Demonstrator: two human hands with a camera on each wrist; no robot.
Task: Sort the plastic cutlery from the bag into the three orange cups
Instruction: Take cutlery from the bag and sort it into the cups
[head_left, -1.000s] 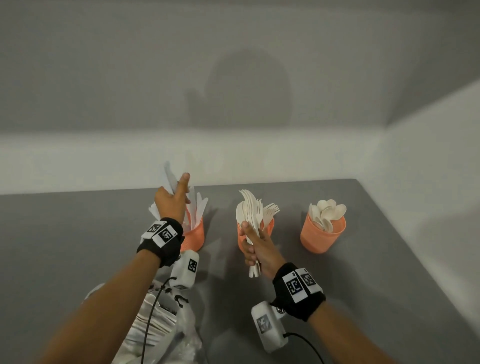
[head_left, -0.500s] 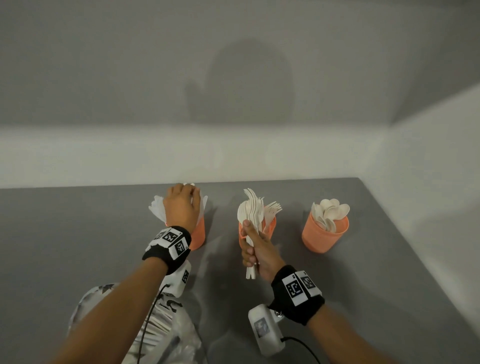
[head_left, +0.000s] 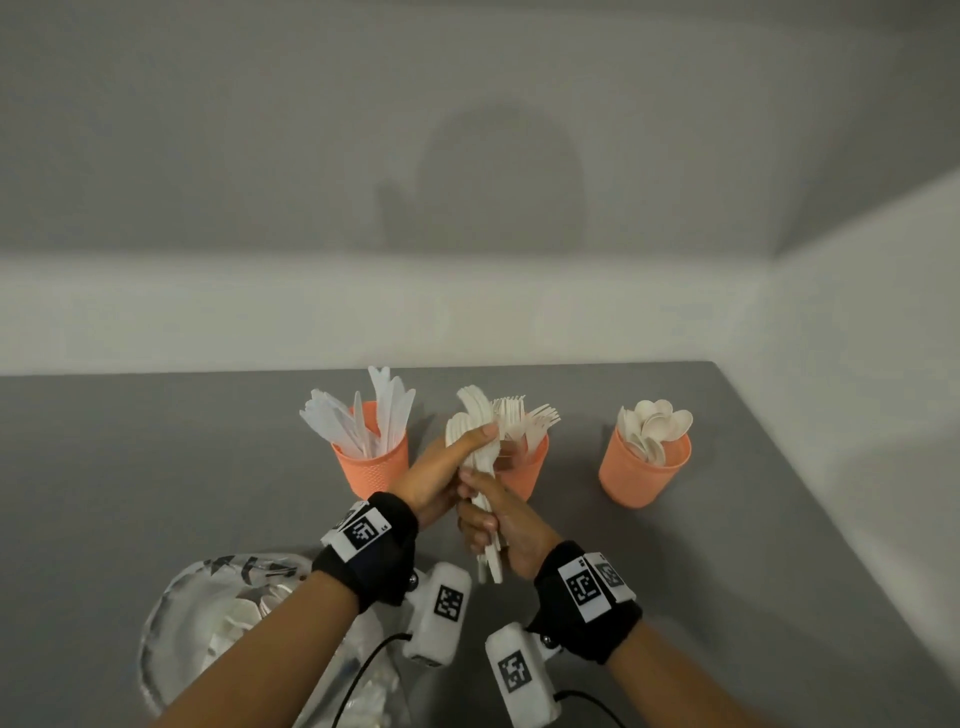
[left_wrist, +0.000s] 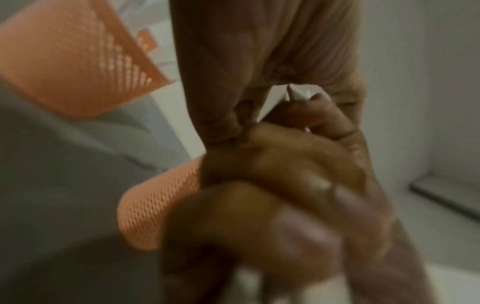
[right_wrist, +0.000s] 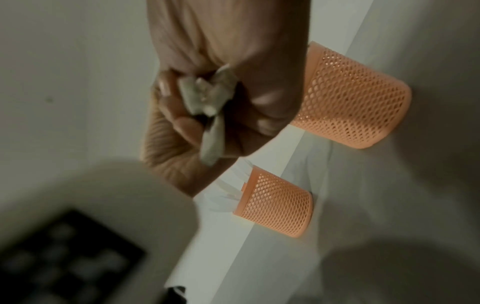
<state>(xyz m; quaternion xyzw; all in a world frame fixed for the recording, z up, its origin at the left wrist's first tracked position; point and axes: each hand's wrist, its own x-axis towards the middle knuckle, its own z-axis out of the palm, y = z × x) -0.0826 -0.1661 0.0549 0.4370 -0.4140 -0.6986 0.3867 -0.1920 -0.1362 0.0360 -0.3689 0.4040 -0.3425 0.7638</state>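
Three orange mesh cups stand in a row: the left cup (head_left: 371, 467) holds knives, the middle cup (head_left: 527, 470) forks, the right cup (head_left: 644, 470) spoons. My right hand (head_left: 485, 522) grips a bundle of white cutlery (head_left: 480, 415) by the handles, upright in front of the middle cup. My left hand (head_left: 470, 441) has its fingers curled round the bundle's upper part, just above the right hand. The handle ends (right_wrist: 207, 98) show in the right fist. A white tip (left_wrist: 298, 94) peeks between both hands. The bag (head_left: 208, 613) lies at lower left.
The grey table (head_left: 753, 571) ends at a white wall on the right and a white ledge behind the cups. Two mesh cups (right_wrist: 350, 98) (right_wrist: 278, 203) stand close beyond my right fist. The bag still holds white cutlery under my left forearm.
My left hand left the knife cup and moved right to take hold of the bundle. The right hand stayed in place with the bundle.
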